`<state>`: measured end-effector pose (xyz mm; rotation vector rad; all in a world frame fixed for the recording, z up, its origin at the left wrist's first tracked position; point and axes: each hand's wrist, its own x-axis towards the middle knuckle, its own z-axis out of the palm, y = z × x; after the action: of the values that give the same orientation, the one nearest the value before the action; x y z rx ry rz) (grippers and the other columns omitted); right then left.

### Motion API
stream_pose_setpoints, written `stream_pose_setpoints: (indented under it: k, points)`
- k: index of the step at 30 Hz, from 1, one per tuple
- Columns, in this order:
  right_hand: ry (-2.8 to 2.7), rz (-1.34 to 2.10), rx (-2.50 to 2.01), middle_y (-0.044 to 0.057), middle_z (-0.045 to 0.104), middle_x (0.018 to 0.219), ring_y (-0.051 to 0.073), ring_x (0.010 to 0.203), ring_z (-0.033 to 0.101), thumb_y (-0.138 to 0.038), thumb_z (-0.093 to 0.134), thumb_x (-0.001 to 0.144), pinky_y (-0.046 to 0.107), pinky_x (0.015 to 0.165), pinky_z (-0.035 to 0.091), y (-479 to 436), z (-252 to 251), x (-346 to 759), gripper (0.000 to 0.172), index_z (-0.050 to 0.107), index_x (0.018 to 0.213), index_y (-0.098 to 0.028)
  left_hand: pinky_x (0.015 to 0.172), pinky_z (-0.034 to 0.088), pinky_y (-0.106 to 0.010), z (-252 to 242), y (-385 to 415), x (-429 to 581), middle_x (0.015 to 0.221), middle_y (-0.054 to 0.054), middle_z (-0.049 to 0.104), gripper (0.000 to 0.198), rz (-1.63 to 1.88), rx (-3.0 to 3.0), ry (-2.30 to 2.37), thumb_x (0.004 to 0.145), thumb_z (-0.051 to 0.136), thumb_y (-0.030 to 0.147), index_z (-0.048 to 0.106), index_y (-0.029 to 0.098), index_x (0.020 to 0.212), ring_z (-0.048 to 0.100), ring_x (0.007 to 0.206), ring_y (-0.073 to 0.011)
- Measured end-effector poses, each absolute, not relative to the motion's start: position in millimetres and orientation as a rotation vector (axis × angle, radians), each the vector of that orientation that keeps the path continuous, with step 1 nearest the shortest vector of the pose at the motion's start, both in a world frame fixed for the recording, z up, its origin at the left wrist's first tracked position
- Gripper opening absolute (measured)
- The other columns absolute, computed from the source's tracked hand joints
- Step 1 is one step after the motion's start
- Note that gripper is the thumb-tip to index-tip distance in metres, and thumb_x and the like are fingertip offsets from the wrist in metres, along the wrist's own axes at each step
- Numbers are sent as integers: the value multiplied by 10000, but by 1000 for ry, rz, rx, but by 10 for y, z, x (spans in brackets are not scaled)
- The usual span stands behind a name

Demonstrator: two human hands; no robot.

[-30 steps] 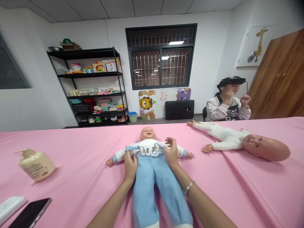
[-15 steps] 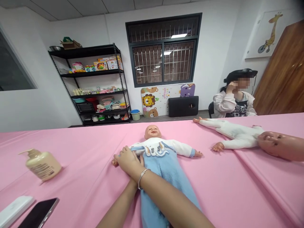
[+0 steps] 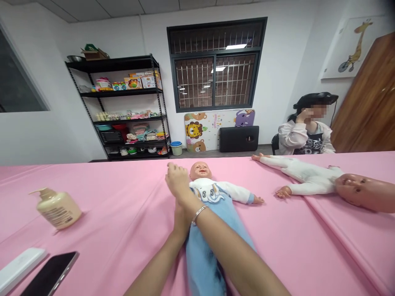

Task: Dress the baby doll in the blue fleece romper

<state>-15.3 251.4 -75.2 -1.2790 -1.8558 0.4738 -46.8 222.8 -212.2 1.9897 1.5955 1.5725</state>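
Note:
A baby doll (image 3: 212, 213) in a white top and light blue overalls with an animal face lies on its back, head away from me. My right hand (image 3: 178, 181), with a bracelet at its wrist, reaches across the doll to its left-side shoulder. Its fingers are curled round the doll's arm on that side, which is mostly hidden behind my hands. Below it, my left hand (image 3: 182, 216) is close against the same arm, its fingers hidden behind my right hand and wrist. The doll's other arm (image 3: 242, 193) stretches out on the pink cloth.
A pump bottle (image 3: 58, 209), a white case (image 3: 23, 267) and a phone (image 3: 51, 274) are on the pink-covered table (image 3: 123, 230) at left. A second doll (image 3: 314, 179) in white lies at right. Behind the table sit a person (image 3: 305, 131) and shelves (image 3: 123, 92).
Both hands have moved up and slightly right, towards the doll's head. The doll's arm that lay out to the left no longer shows on the cloth. The view has shifted slightly.

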Motion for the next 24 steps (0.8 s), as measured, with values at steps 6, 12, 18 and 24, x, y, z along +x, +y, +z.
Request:
stream_pose_setpoints:
  k: [6,12,18,24]
  points:
    - [-1977,488,-1498,48,532,1075,32,888,480,-428,196,863,135,794,322,2538,-761,367,460,512,1100,-193,1096,311,-401,-1892,2072,-386,1370,-173,212,523,1806,2211,1690,834,358,180,239,72,1332,182,1343,-194]
    - [-2450,712,-1366,44,572,706,-27,562,363,-732,250,720,110,590,215,2333,-732,667,753,625,788,-83,1096,305,-431,-1926,2122,-429,1364,-139,261,550,1728,2203,1717,823,427,233,268,111,1335,196,1339,-196]
    - [-2269,765,-1352,20,524,629,-42,563,317,-385,589,634,95,576,183,2369,-647,751,336,566,698,-56,1023,370,-404,-1873,2149,-496,1187,-121,467,322,1523,1981,1664,775,423,207,526,103,1063,396,1198,-199]
    - [-1957,1230,-1121,25,578,872,-32,605,463,-277,410,750,72,589,339,2619,-711,568,499,316,1220,-141,942,405,-253,-1708,1945,-527,914,-45,542,140,1531,2106,1188,707,493,194,525,120,822,501,982,-109]
